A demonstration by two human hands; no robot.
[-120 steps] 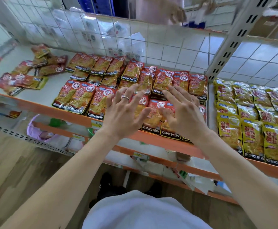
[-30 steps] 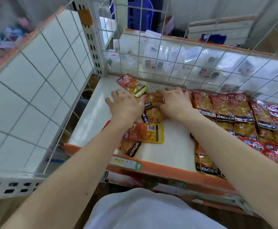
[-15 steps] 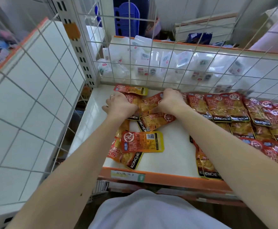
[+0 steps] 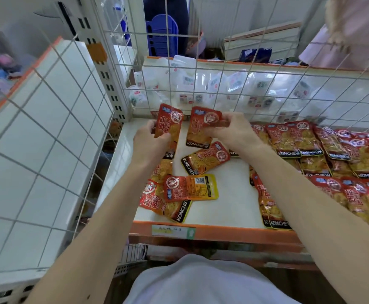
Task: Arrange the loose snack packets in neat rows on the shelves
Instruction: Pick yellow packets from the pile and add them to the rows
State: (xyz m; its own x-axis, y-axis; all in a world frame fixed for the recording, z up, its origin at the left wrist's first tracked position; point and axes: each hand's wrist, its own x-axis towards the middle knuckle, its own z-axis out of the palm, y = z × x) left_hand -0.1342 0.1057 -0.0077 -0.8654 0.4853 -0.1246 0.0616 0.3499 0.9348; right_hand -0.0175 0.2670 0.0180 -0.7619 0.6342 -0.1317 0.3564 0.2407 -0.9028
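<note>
Red and orange KONCHEW snack packets cover a white shelf [image 4: 229, 194] with an orange front edge. My left hand [image 4: 149, 142] grips one packet [image 4: 170, 126] upright above the shelf's left end. My right hand [image 4: 234, 131] pinches a second packet [image 4: 202, 128] beside it, also lifted. Below them lie loose packets: one tilted [image 4: 205, 157], one turned back side up [image 4: 192, 187], one askew at the front edge [image 4: 164, 202]. Neat rows of packets [image 4: 332, 154] fill the shelf's right part.
A white wire grid [image 4: 201, 93] backs the shelf, with clear plastic bags [image 4: 192, 84] behind it. A tiled white side panel [image 4: 36, 128] and a slotted upright [image 4: 104, 69] stand to the left. Another person's sleeve [image 4: 354, 36] shows at the top right.
Both hands were down on the loose pile half a second ago; each has since lifted one packet off the shelf and holds it upright. Several seconds ago my hands lay flat on the rows further right.
</note>
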